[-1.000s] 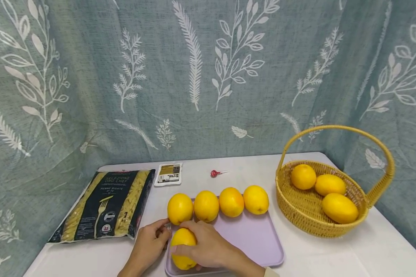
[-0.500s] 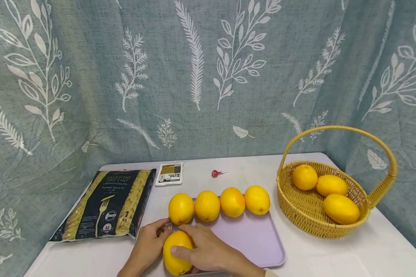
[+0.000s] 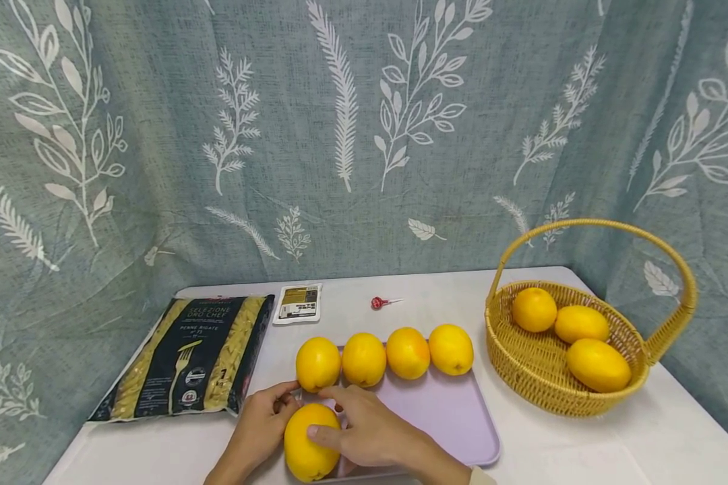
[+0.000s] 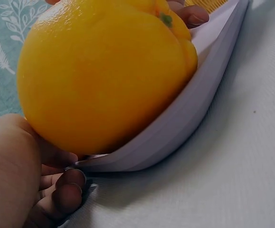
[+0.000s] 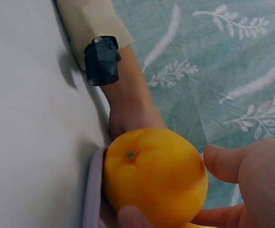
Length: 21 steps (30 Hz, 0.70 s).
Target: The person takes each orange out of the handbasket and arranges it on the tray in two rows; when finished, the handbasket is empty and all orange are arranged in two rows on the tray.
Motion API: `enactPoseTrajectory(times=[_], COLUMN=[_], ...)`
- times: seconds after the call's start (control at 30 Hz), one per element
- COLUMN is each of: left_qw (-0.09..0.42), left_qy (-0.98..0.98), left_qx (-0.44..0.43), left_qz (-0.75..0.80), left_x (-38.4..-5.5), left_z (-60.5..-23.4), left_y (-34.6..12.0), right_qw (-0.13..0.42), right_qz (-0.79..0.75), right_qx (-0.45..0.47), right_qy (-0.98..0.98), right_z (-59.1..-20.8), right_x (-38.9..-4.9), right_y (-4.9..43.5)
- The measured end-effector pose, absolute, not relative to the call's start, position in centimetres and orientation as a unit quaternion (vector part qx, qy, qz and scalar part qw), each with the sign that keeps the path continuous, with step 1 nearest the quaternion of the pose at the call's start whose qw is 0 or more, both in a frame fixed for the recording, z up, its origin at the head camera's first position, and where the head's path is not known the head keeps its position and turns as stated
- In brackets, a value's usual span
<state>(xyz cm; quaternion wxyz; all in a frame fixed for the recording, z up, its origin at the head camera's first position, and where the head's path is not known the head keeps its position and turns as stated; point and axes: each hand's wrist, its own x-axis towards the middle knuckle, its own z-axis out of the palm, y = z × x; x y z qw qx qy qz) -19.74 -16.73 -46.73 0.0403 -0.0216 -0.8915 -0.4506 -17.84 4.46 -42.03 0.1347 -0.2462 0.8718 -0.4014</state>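
Note:
An orange (image 3: 311,443) sits at the near left corner of the lilac tray (image 3: 437,417), leaning by its raised rim. My right hand (image 3: 370,424) is around its right side with loosened fingers. Its thumb overlaps the fruit in the head view, while the index finger reaches past it toward the back row. In the right wrist view the thumb (image 5: 222,164) is right at the orange's skin. My left hand (image 3: 261,424) pinches the tray's left edge; the left wrist view has its fingers (image 4: 68,190) at the rim, below the orange. Several oranges (image 3: 364,360) line the tray's far side.
A wicker basket (image 3: 540,394) with a tall handle holds three yellow-orange fruits (image 3: 597,365) at the right. On the left lies a bag of penne (image 3: 188,357). Behind the tray are a small flat packet (image 3: 298,304) and a red lollipop (image 3: 379,303).
The orange under my right hand has shifted left and nearer, to the tray's corner. My right fingers have since loosened, the index finger stretching away. The left hand stays at the tray edge.

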Motion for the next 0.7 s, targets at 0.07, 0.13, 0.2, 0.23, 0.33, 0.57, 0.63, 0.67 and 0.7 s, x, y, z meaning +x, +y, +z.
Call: enactPoseTrajectory(times=[0.07, 0.13, 0.2, 0.23, 0.33, 0.57, 0.63, 0.67, 0.7], left_qw=[0.041, 0.042, 0.040, 0.039, 0.033, 0.029, 0.026, 0.025, 0.023], left_qy=[-0.892, -0.891, -0.890, -0.889, -0.882, -0.873, -0.871, -0.871, -0.871], left_qx=[-0.021, -0.022, -0.023, -0.023, -0.024, -0.020, -0.019, -0.020, -0.021], left_qz=[-0.450, -0.451, -0.454, -0.457, -0.469, -0.487, -0.489, -0.490, -0.491], left_x=[-19.8, -19.8, -19.9, -19.9, -20.0, -20.0, -20.0, -19.9, -19.9], left_z=[-46.8, -46.8, -46.8, -46.9, -46.9, -47.0, -46.9, -46.9, -46.9], left_y=[-16.8, -16.8, -16.9, -16.9, -17.0, -17.3, -17.5, -17.5, -17.6], right_qw=[0.138, 0.146, 0.154, 0.158, 0.159, 0.151, 0.155, 0.154, 0.152], right_qz=[-0.403, -0.410, -0.421, -0.427, -0.439, -0.454, -0.466, -0.471, -0.475], right_qx=[-0.247, -0.243, -0.239, -0.237, -0.235, -0.232, -0.225, -0.225, -0.225], right_qy=[0.870, 0.867, 0.861, 0.858, 0.852, 0.847, 0.842, 0.839, 0.837], right_z=[-41.9, -41.6, -41.3, -41.2, -40.6, -38.7, -38.2, -37.9, -37.7], right_x=[-17.9, -18.0, -18.1, -18.2, -18.4, -18.9, -19.1, -19.2, -19.4], right_y=[4.6, 4.8, 5.1, 5.2, 5.8, 7.8, 8.5, 8.8, 9.1])
